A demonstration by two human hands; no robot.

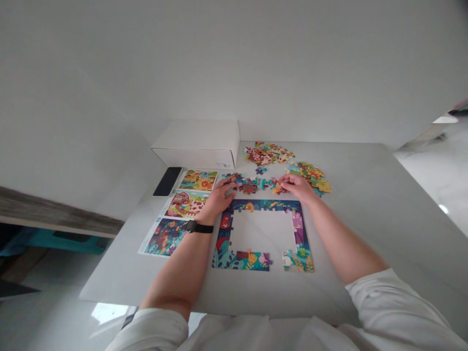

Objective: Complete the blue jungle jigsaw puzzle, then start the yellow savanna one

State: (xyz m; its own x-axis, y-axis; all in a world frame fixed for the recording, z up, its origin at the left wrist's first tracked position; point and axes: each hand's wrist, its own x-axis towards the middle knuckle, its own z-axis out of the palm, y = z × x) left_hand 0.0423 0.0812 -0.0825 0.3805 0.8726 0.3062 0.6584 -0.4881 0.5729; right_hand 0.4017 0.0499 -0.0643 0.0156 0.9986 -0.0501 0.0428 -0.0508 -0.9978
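Observation:
On the table, a partly joined jigsaw puzzle frame (pixel 300 229) lies in front of me, with a gap in its near edge and bare table inside. Beyond it runs a row of loose dark and teal puzzle pieces (pixel 250 186). My left hand (pixel 220 197), with a black watch on the wrist, rests at the left end of this row, fingers stretched out and touching pieces. At the row's right end my right hand (pixel 297 187) pinches a puzzle piece (pixel 277 188), partly covered by the fingers.
Two more piles, one of red and cream pieces (pixel 268 153) and one of yellow-green pieces (pixel 312 176), lie farther back. A white box (pixel 197 146) stands against the wall. Left of my arm are a dark phone (pixel 167 181) and picture sheets (pixel 199 180).

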